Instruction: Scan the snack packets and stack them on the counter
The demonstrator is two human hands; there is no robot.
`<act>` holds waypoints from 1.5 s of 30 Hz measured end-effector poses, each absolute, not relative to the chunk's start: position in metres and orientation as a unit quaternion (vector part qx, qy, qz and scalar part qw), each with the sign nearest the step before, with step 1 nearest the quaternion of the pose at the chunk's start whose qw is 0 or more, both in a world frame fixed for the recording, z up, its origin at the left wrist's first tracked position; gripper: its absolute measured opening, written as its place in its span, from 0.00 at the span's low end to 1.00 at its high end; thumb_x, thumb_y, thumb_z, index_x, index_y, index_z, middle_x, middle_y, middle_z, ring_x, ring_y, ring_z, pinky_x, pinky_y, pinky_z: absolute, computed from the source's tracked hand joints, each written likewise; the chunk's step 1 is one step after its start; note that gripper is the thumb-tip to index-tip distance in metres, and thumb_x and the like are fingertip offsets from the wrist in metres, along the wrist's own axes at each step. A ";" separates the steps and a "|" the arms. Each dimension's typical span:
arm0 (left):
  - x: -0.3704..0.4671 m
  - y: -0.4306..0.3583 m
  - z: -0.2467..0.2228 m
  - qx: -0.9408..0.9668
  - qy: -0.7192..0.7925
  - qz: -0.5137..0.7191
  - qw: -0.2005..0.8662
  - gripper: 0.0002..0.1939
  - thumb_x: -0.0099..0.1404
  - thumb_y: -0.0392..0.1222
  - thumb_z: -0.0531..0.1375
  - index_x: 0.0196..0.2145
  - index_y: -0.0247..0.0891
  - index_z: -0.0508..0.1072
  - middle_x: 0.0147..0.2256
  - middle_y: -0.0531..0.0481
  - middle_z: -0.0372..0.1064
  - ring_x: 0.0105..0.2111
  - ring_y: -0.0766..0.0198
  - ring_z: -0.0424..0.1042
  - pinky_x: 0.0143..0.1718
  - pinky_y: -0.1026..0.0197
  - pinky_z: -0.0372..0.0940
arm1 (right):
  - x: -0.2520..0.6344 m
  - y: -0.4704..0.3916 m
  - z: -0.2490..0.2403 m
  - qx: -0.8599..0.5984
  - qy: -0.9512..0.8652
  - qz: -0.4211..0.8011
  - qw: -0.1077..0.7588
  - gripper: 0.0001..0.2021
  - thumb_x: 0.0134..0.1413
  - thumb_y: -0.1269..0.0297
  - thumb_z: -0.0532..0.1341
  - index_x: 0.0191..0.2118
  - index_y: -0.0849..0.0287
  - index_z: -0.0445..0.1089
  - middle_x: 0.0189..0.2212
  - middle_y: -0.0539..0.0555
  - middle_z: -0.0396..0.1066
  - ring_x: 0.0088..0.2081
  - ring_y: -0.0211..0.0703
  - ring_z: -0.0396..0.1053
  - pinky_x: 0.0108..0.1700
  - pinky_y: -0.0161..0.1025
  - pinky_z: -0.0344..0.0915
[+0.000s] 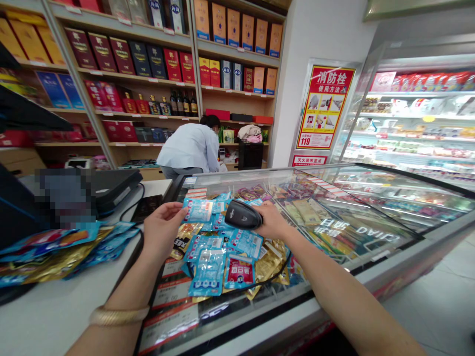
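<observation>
My left hand pinches the left edge of a blue snack packet above the glass top of the chest freezer. My right hand is wrapped round a black handheld barcode scanner, whose head points left over the packets. Below both hands, a pile of blue packets and gold packets lies on the glass. One packet there has a red label. The scanner's black cable curves across the front of the pile.
More blue and gold packets are heaped on the white counter at left, near a black device. A person in a light shirt bends by the shelves behind. The chest freezer stretches right, towards a lit refrigerated display.
</observation>
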State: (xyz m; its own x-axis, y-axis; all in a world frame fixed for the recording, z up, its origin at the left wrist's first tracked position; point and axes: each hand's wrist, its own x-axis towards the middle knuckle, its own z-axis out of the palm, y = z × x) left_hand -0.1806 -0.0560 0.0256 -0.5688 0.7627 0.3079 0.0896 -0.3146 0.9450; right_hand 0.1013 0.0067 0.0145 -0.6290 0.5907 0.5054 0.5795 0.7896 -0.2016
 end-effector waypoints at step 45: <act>-0.261 -0.111 0.050 0.543 0.748 0.326 -0.199 0.21 0.63 0.48 0.55 0.49 0.38 0.76 0.47 0.38 0.75 0.50 0.44 0.72 0.53 0.41 0.61 | 0.111 0.022 0.001 -0.335 -0.884 0.026 0.325 0.07 0.47 0.63 0.64 0.35 0.56 0.75 0.29 0.52 0.78 0.32 0.45 0.72 0.38 0.37 0.57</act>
State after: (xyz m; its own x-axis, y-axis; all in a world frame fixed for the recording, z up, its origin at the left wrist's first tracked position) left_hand -0.2613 -0.1108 0.0504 -0.3323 0.6821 0.6514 0.9414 0.1981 0.2728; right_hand 0.1114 0.0219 0.0008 -0.5640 0.6094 0.5573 0.5757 0.7739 -0.2637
